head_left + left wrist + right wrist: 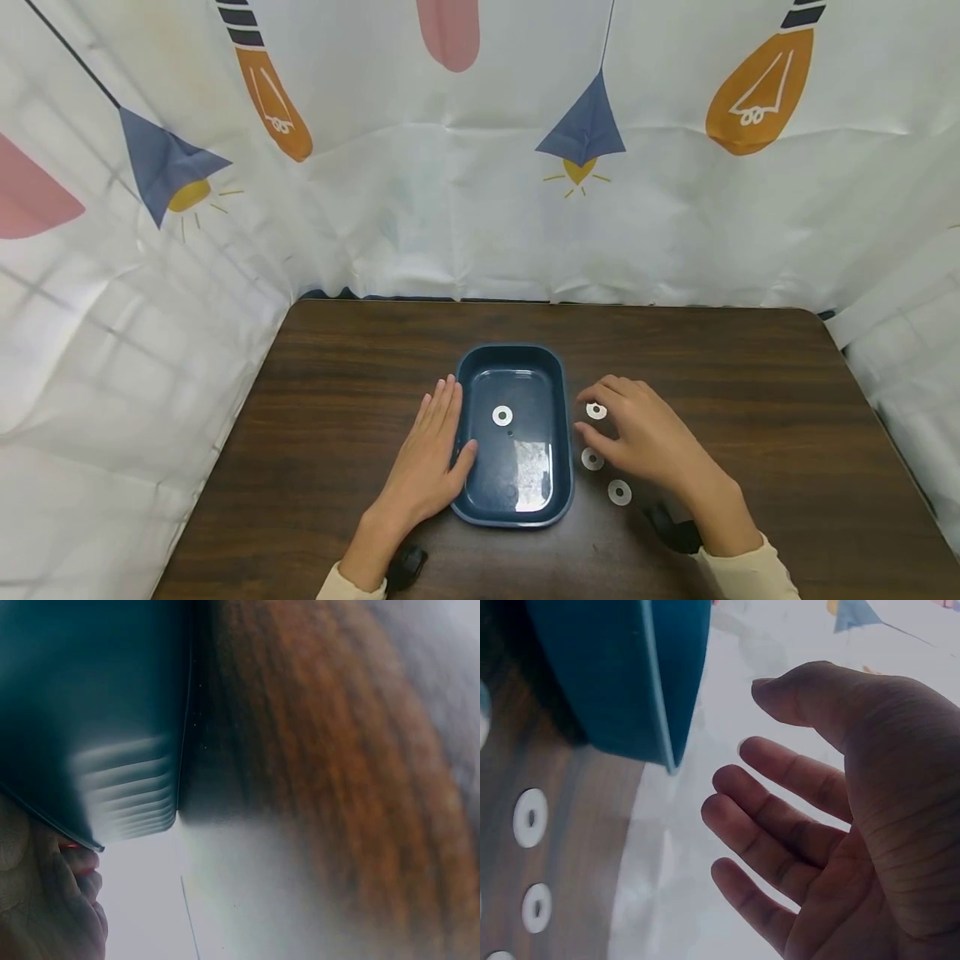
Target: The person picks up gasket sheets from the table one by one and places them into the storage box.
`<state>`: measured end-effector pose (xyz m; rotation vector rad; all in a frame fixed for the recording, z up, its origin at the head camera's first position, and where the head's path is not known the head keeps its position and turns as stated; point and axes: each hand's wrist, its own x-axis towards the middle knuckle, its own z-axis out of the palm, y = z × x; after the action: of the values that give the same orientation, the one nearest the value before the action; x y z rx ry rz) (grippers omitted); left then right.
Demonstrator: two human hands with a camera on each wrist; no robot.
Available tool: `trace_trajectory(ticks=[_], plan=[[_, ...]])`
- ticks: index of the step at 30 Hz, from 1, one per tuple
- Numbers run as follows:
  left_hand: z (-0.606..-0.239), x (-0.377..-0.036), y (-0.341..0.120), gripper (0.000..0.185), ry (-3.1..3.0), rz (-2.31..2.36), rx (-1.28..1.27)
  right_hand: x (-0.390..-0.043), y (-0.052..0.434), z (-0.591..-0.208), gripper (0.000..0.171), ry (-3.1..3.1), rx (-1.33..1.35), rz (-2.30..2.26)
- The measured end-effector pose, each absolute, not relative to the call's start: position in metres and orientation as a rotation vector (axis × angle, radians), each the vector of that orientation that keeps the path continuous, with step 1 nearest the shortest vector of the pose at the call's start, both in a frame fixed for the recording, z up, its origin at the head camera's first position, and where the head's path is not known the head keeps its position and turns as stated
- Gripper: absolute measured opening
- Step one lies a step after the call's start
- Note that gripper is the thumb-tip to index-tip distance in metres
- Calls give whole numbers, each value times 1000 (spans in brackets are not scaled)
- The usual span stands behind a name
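A dark blue tray [564, 433] sits mid-table with one white washer [502, 415] on its floor. My left hand [427, 467] lies flat on the table against the tray's left wall, fingers straight, thumb resting on the rim. Three more white washers [596, 410], [592, 458], [619, 492] lie on the wood right of the tray. My right hand [641, 433] hovers over them with fingers loosely spread. In the right wrist view its palm [855, 810] is empty, beside the tray [607, 667] and two washers [530, 817], [536, 907]. The left wrist view shows the tray's wall [90, 712] blurred.
The dark wooden table [750, 400] is closed in at the back and both sides by a white cloth [450, 208] printed with lamps. Black wrist mounts [408, 567], [671, 529] sit under both forearms near the front edge.
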<state>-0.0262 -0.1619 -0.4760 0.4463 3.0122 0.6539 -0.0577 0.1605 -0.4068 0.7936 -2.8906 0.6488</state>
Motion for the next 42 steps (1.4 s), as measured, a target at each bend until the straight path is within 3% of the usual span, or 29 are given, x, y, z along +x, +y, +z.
trace_trajectory(ticks=[18,29,42], plan=[[-478,-24,-168,83,3030,662,472,-23,182,-446,25,-2920,623,714],[-480,-26,-162,84,3015,701,497,-4,195,-459,42,-3070,493,582],[-478,-26,-163,85,2999,673,470,2,191,-469,38,-3134,466,459]])
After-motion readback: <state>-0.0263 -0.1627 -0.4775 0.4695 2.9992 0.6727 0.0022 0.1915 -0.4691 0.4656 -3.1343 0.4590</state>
